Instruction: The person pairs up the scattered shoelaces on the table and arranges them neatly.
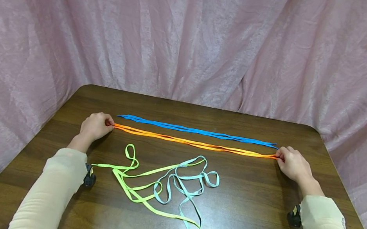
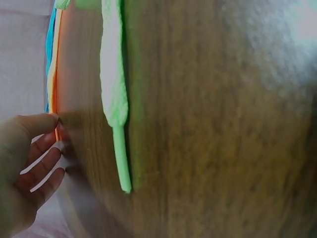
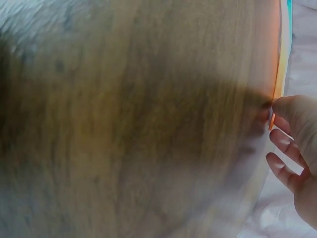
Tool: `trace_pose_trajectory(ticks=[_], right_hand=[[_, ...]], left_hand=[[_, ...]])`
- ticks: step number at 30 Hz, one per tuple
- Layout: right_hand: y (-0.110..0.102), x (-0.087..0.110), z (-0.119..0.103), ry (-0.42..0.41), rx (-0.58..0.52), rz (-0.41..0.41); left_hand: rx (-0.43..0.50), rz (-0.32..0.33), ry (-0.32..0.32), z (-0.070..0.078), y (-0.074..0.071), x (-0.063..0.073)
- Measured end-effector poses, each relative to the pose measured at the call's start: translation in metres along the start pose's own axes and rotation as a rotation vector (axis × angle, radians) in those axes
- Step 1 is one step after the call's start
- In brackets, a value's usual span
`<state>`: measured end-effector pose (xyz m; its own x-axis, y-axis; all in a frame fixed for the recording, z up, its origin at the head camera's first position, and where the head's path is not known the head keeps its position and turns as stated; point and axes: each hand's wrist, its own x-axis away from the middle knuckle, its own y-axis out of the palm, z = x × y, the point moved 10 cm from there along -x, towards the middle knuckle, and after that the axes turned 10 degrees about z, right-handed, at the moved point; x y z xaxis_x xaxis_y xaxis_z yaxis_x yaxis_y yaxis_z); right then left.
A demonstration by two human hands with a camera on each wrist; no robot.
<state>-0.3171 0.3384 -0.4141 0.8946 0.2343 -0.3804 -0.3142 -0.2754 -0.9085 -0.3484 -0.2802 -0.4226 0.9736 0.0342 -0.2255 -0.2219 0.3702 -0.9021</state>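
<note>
An orange shoelace [image 1: 179, 140], folded into long strands, stretches straight across the table between both hands. My left hand [image 1: 97, 125] pinches its left end between thumb and forefinger; the left wrist view shows the other fingers loosely bent. At the opposite end, my right hand [image 1: 292, 162] pinches the orange strands the same way. Just behind lies a blue shoelace [image 1: 198, 131], also laid out in long strands, its right tip close to the right hand. Nearer the front, a yellow-green shoelace [image 1: 135, 198] and a pale blue shoelace [image 1: 189, 194] lie loosely looped and overlapping.
The brown wooden table [image 1: 239, 218] has rounded far corners. Pink curtains [image 1: 180, 39] hang behind and on both sides of it. The yellow-green lace's tipped end [image 2: 121, 158] lies close beneath the left wrist camera.
</note>
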Motion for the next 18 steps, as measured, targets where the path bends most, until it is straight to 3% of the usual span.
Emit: trace_pose_trajectory(ticks=[11,18], right_hand=[[-0.008,0.0,-0.007,-0.021,0.007,0.032],[-0.009,0.0,-0.012,-0.031,0.009,0.044]], left_hand=[[-0.012,-0.016,0.028,0.003,-0.005,0.002],[-0.024,0.015,0.075,0.008,-0.014,0.001]])
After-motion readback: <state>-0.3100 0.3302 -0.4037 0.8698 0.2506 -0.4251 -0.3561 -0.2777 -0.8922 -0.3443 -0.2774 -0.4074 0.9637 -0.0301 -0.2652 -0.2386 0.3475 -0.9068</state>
